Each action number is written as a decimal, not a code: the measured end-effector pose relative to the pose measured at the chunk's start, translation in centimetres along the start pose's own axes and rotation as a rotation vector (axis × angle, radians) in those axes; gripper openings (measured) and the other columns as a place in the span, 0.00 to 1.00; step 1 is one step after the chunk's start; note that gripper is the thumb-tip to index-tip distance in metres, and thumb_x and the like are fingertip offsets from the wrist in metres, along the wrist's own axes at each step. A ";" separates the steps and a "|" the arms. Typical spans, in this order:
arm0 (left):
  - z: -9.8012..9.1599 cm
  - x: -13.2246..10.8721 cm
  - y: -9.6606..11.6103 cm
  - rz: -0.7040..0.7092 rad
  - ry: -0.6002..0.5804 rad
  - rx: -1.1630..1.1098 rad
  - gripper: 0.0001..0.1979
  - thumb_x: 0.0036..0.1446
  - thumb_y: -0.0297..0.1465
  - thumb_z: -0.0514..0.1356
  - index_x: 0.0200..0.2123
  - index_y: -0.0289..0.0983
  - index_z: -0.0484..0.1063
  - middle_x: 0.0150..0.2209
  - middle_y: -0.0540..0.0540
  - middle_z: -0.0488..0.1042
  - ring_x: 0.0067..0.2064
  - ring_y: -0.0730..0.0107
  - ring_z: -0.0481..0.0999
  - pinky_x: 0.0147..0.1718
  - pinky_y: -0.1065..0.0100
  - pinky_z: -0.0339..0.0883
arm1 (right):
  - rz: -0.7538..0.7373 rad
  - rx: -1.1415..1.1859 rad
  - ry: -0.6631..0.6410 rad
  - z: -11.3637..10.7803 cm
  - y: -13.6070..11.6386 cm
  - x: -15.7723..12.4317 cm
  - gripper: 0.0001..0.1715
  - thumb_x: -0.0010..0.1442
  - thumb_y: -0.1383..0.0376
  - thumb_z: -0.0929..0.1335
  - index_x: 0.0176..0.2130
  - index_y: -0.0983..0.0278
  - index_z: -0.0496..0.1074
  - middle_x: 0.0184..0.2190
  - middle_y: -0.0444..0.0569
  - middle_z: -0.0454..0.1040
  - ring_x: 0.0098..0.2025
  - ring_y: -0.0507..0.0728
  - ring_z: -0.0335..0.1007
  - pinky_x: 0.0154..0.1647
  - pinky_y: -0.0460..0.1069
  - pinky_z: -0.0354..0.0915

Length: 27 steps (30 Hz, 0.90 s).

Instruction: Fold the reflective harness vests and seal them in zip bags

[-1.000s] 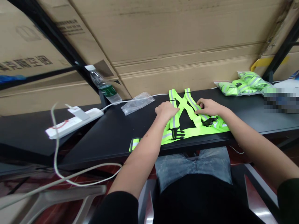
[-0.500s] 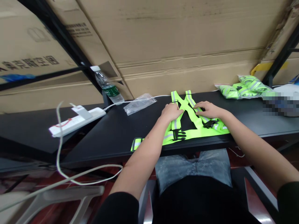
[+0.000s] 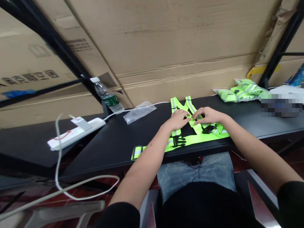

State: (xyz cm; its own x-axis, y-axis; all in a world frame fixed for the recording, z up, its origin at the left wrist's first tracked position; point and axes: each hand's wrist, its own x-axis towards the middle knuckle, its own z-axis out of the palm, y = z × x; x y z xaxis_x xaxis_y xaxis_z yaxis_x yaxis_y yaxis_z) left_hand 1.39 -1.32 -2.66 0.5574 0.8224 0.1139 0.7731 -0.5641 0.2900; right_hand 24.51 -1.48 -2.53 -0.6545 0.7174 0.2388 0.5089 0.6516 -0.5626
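Note:
A neon-yellow reflective vest (image 3: 193, 139) of elastic straps with grey stripes lies spread on the black tabletop. Its two shoulder straps point away from me and cross in the middle. My left hand (image 3: 178, 119) rests on the left strap near the crossing, fingers stretched towards the centre. Just across from it, my right hand (image 3: 208, 115) touches the crossing and right strap, its thumb apart from its bent fingers. A black buckle prong (image 3: 179, 141) lies below my left hand, and another black buckle (image 3: 209, 129) below my right. The fingers partly cover the crossing.
Packed reflective vests in clear bags (image 3: 242, 91) lie at the back right. An empty plastic bag (image 3: 140, 111), a water bottle (image 3: 108, 96) and a white power strip (image 3: 78, 133) with cable are on the left. Cardboard (image 3: 178, 44) stands behind the table (image 3: 114, 142).
Both hands have moved inward to the crossing of the straps, so their fingertips are closer together. The vest stays nearly in place; the view has shifted slightly.

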 end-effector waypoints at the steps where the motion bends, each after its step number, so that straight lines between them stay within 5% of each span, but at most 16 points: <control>1: 0.2 0.1 -0.1 -0.010 -0.009 0.003 0.22 0.66 0.46 0.51 0.52 0.41 0.74 0.56 0.43 0.73 0.62 0.52 0.64 0.61 0.50 0.57 | 0.011 -0.006 -0.007 0.1 0.0 0.0 0.18 0.54 0.49 0.74 0.40 0.56 0.82 0.45 0.47 0.82 0.49 0.61 0.77 0.56 0.56 0.68; 17: 0.8 0.3 -0.6 -0.108 -0.028 0.023 0.20 0.64 0.40 0.52 0.57 0.44 0.67 0.64 0.45 0.66 0.67 0.49 0.59 0.65 0.43 0.48 | 0.086 -0.098 -0.077 0.9 -0.1 0.3 0.34 0.53 0.42 0.72 0.52 0.57 0.76 0.58 0.53 0.73 0.62 0.68 0.64 0.65 0.64 0.55; 27: 1.0 0.6 -1.0 -0.132 -0.013 0.024 0.24 0.64 0.38 0.52 0.62 0.39 0.64 0.64 0.39 0.64 0.65 0.51 0.62 0.64 0.52 0.55 | 0.217 -0.299 -0.147 1.4 -0.3 0.7 0.36 0.62 0.41 0.64 0.63 0.50 0.68 0.69 0.52 0.59 0.70 0.72 0.50 0.67 0.69 0.46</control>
State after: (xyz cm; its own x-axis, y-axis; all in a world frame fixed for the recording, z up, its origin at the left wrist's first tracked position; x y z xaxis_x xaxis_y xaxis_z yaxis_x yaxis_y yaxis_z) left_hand 1.24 -0.29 -3.81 0.4537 0.8889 0.0638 0.8471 -0.4524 0.2788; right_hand 23.13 -1.55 -3.36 -0.5759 0.8174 0.0116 0.7704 0.5475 -0.3267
